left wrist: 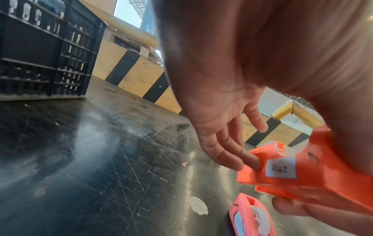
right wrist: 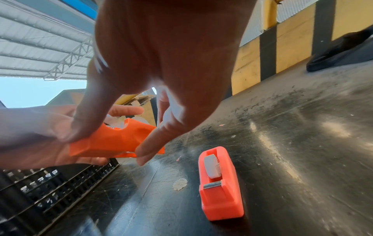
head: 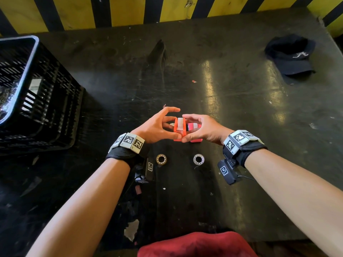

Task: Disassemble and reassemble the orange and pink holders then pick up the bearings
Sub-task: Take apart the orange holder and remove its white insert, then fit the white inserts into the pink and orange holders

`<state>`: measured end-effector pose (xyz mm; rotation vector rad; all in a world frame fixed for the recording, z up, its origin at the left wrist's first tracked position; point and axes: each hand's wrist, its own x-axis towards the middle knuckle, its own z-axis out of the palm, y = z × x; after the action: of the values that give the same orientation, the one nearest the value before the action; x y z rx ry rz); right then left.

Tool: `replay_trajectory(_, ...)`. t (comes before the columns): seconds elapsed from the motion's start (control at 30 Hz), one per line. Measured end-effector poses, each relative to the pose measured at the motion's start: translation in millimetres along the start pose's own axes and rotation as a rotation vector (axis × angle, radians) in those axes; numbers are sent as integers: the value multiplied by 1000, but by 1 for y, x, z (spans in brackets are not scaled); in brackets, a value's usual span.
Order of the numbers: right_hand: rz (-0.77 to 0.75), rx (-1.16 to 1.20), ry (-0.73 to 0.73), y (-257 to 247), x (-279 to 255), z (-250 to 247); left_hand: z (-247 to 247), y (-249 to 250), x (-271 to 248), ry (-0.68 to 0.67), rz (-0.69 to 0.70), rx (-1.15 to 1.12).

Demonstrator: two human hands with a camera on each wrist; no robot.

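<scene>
The orange holder (head: 179, 129) is held above the dark tabletop (head: 232, 101) between both hands. It is pinched by the left hand (head: 157, 127), whose thumb is set against its near end and whose fingers are curled over its far side; in the left wrist view a white label (left wrist: 281, 169) with handwritten figures is seen on its side. The right hand (head: 203, 129) is closed on the same holder from the other side, with thumb and forefinger laid along its edges (the right wrist view shows this most plainly). A pale roll (head: 180, 123) is seated between the holder's two orange walls.

The pink holder (right wrist: 221, 183) is left lying on the tabletop just beside and below the orange one, with its own white roll (right wrist: 211, 166) in place and a metal cutting strip (right wrist: 212, 185) at its near end.

Two bearings are seen nearer the person, apart from each other: one (head: 161, 159) below the left wrist, the other (head: 198, 159) to its right.

A black crate (head: 33, 93) is stood at the left edge of the tabletop, and a dark cap (head: 291, 54) is laid at the far right. A yellow and black striped barrier (head: 130, 12) is seen behind.
</scene>
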<state>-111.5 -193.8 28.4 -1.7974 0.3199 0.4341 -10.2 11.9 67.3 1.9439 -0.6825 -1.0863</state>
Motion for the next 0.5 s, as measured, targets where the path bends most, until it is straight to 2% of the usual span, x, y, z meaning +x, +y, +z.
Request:
replay_trajectory(0.2, -25, -216, 7, -10, 15, -4, 0, -12, 11, 128, 30, 224)
replay_trajectory(0.33, -76, -497, 53, -14, 28, -3, 3, -20, 25, 192, 53, 379)
replay_trajectory(0.5, -45, -863, 80, -3, 50, 5, 11, -37, 44, 218, 13, 508)
